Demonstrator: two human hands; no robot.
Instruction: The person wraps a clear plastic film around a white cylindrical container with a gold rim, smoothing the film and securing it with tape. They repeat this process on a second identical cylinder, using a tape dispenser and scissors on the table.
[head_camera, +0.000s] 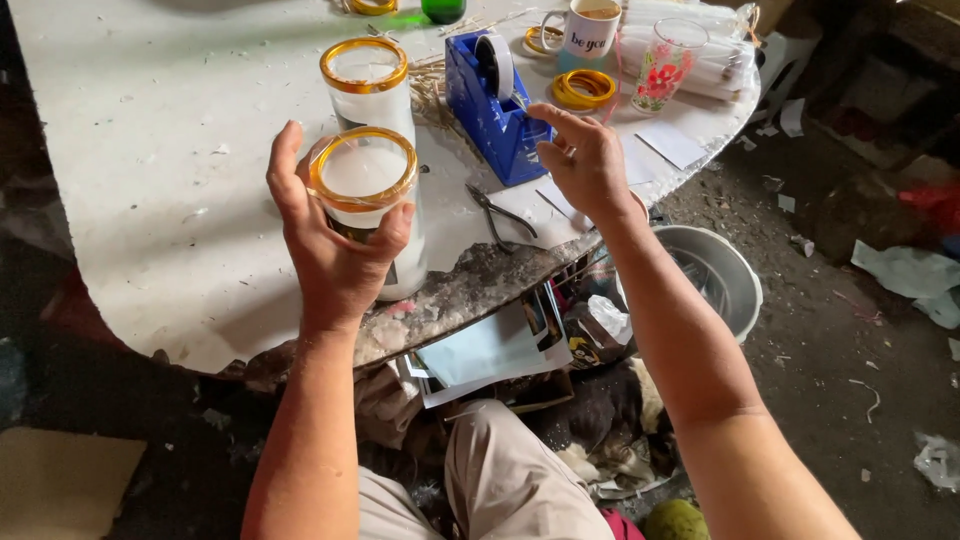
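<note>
Held item: tall white glass candle (362, 195) with amber tape round its rim, gripped by the left hand (335, 250), fingers and thumb wrapped about its sides, just above the chipped near edge of the round white table (150, 200). Right hand (585, 165): fingers spread and empty (hovering over paper slips), touching a blue tape dispenser (492, 110). Adjacent: second amber-rimmed candle (366, 85) behind; metal pliers (497, 215); amber tape roll (584, 88); bare tabletop leftward.

2 hands: left (335, 255), right (585, 160). 2 gold-rimmed glasses (365, 180), upper centre. 1 blue tape dispenser (495, 115). 1 mug (585, 30), 1 floral glass (665, 65), upper right. 1 pliers (498, 215). 1 bucket (740, 280), right of centre.
</note>
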